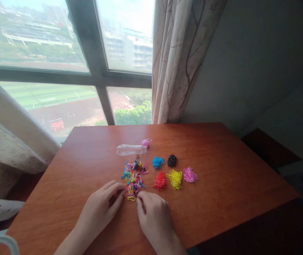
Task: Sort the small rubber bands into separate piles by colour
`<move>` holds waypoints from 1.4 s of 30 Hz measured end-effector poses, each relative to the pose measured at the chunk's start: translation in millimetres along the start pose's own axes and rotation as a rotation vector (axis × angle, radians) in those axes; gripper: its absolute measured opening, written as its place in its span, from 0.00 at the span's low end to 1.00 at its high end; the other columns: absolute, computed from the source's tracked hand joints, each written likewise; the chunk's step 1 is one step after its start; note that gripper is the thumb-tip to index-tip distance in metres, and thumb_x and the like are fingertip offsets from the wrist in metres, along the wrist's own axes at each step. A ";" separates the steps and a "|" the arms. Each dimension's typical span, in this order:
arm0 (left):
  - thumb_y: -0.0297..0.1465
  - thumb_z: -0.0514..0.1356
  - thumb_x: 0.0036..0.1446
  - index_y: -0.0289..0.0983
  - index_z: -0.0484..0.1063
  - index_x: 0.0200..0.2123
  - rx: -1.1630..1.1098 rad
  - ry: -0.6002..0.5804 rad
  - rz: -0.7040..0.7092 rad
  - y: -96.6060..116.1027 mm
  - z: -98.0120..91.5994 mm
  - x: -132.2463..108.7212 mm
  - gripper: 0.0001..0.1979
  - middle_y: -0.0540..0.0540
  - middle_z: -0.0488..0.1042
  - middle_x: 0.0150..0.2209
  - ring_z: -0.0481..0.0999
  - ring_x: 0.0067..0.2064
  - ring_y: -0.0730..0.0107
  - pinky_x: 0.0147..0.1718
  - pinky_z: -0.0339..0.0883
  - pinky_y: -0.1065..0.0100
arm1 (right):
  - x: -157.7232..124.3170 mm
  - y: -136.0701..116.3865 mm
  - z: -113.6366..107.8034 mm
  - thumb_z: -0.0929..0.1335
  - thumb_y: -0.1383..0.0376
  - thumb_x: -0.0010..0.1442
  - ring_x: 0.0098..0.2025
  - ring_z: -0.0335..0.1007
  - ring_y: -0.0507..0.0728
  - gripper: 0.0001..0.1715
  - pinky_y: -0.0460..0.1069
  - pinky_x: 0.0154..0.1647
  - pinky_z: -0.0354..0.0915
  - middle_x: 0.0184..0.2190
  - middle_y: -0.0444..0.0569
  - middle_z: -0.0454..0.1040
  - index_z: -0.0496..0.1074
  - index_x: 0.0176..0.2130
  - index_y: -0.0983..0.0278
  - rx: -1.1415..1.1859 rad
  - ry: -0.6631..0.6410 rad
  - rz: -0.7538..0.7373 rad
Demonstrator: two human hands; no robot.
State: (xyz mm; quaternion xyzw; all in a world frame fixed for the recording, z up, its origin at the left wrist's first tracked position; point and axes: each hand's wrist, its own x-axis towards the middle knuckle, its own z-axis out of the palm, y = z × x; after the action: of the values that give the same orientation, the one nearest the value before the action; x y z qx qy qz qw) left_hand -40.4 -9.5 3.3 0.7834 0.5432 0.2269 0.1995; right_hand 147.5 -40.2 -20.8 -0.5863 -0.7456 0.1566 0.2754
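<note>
A mixed pile of small coloured loops [133, 177], which look like elastic bands, lies on the wooden table in front of me. At its near left edge, my left hand [102, 202] rests with fingers curled and the thumb and index tips close together. My right hand [153, 212] is at the pile's near right edge, thumb and index finger pinched. What either hand pinches, if anything, is too small to make out. To the right lie single-colour heaps: blue loops [158, 162], black loops [172, 160], red loops [160, 180], yellow loops [176, 179] and pink loops [190, 175].
Behind the pile, a clear plastic bottle [130, 150] lies on its side, with a pink cap [146, 142] at its right end. The brown table [220, 177] reaches back to a window [98, 81] and a patterned curtain [172, 60]. A white curved bar [5, 241] shows at lower left.
</note>
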 end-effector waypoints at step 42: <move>0.31 0.51 0.63 0.43 0.74 0.37 0.051 -0.049 -0.028 2.8 1.0 -0.3 0.11 0.50 0.78 0.35 0.78 0.34 0.70 0.32 0.67 0.73 | 59.8 88.5 -91.8 0.64 0.64 0.64 0.26 0.69 0.53 0.10 0.47 0.28 0.53 0.25 0.44 0.75 0.76 0.35 0.59 -0.242 0.151 0.081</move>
State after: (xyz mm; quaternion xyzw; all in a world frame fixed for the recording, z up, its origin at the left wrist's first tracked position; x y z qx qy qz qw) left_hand -37.8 -10.7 4.1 0.7858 0.5548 0.1908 0.1956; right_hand 262.2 32.4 16.9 -0.6550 -0.7118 0.0319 0.2516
